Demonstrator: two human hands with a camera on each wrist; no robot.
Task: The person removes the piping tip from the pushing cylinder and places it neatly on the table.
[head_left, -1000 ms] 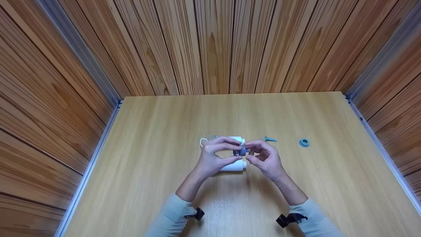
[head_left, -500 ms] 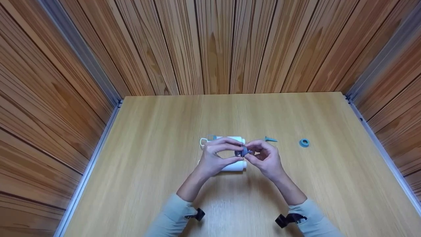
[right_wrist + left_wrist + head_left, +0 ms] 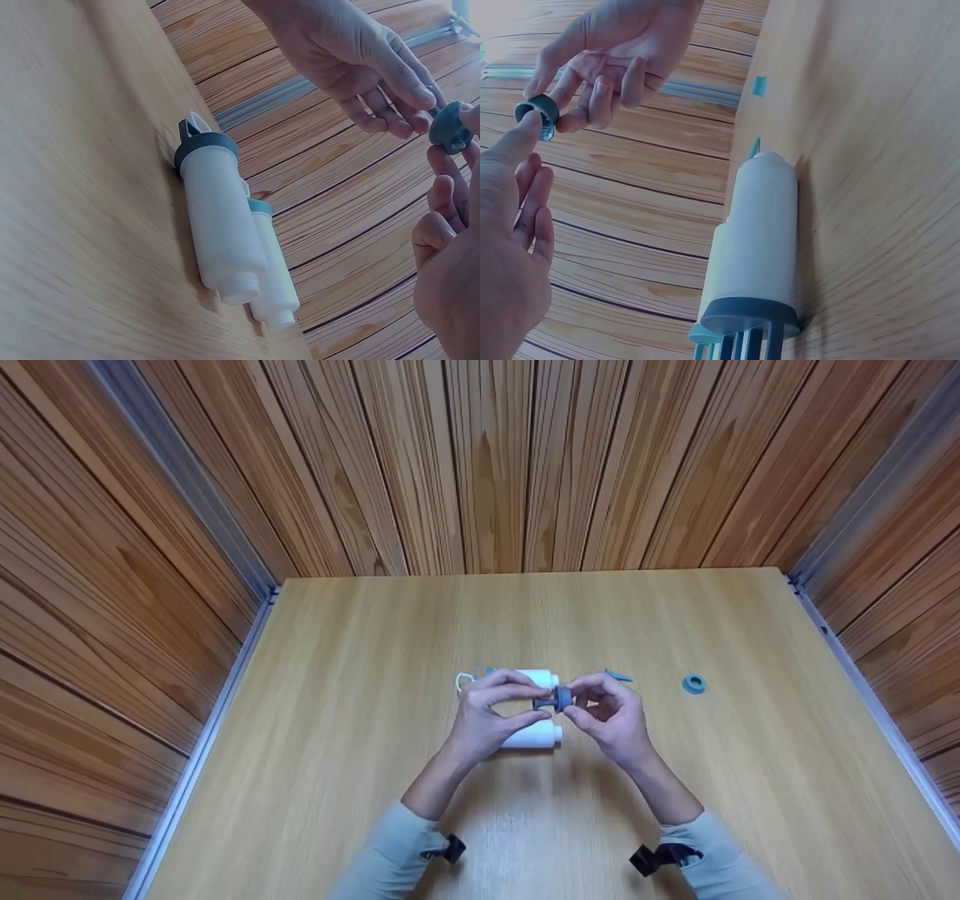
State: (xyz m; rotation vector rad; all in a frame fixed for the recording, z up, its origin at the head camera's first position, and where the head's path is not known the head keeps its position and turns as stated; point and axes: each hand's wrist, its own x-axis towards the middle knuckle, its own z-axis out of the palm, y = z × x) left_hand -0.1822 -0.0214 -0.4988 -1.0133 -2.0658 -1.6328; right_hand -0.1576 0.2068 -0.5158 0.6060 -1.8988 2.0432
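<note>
Above the bottles my left hand [image 3: 491, 709] and right hand [image 3: 609, 716] face each other over a small blue-grey cap [image 3: 562, 700] with a narrow stem. Left fingertips and thumb pinch around the stem side; right thumb and fingers grip the ring-shaped side. In the right wrist view the round cap [image 3: 550, 109] shows its hollow in the left wrist view, between the two hands' fingertips. Below lie two white squeeze bottles, the nearer bottle [image 3: 531, 735] partly covered by my left hand, the farther bottle [image 3: 536, 679] behind it.
On the table [image 3: 360, 660], a teal tapered nozzle [image 3: 619, 676] lies just beyond my right hand and a teal ring [image 3: 694, 684] farther right. The bottles' bases carry a dark blue-grey holder [image 3: 217, 142] and a teal one [image 3: 259, 205]. Wooden walls enclose the table.
The cap's ring has shifted slightly right with my right fingers, and its stem now shows toward my left fingertips. A tip that stuck out toward the right hand no longer shows.
</note>
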